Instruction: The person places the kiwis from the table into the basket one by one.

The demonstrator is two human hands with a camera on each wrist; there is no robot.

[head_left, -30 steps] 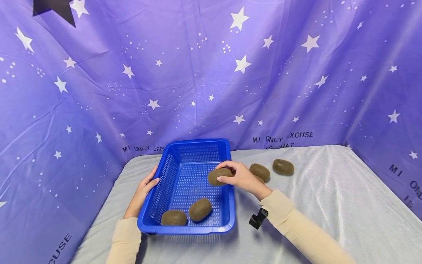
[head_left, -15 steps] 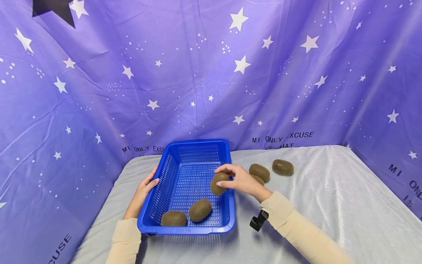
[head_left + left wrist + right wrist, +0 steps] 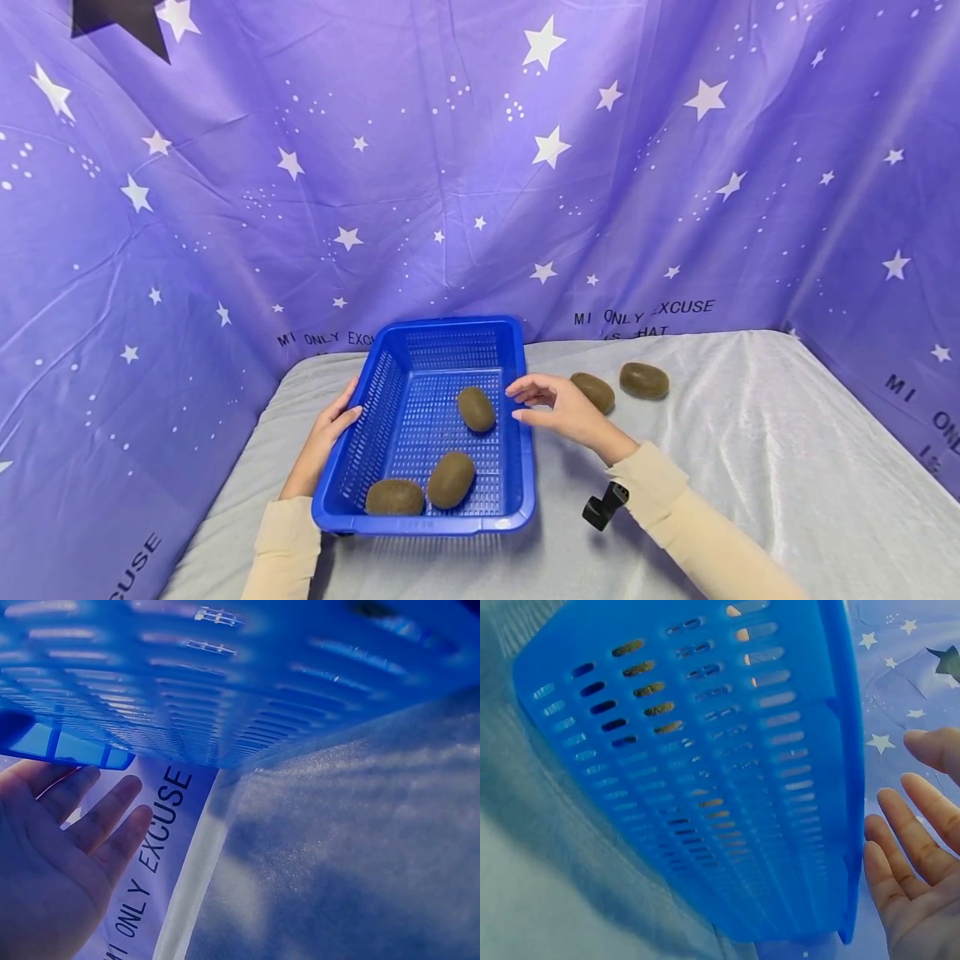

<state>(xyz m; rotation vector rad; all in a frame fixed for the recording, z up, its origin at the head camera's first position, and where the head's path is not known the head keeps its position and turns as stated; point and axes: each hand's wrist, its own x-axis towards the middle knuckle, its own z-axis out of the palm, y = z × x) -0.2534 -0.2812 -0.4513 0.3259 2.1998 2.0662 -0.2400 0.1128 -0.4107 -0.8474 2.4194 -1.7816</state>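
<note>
A blue plastic basket (image 3: 423, 523) stands on the cloth, with three brown kiwis inside: one kiwi (image 3: 476, 409) toward the right wall, a second kiwi (image 3: 451, 481) nearer the front, and a third kiwi (image 3: 394, 497) in the front left corner. My left hand (image 3: 327, 433) holds the basket's left rim, thumb over the top and fingers outside; the left wrist view shows those fingers (image 3: 112, 817) under the rim. Just over the right rim hovers my right hand (image 3: 558, 408), fingers loosely spread and holding nothing. From the right wrist, the basket's slotted side (image 3: 705, 765) hides most of the kiwis.
Two more kiwis lie on the grey cloth (image 3: 720, 467) right of the basket: one kiwi (image 3: 595, 392) partly behind my right hand, another kiwi (image 3: 644, 381) farther right. A purple star-printed curtain (image 3: 450, 167) closes off the back and sides.
My right hand has let go of a kiwi, which now lies in the basket, and has drawn back slightly right. The kiwi near the front has turned a little. My left hand stays put.
</note>
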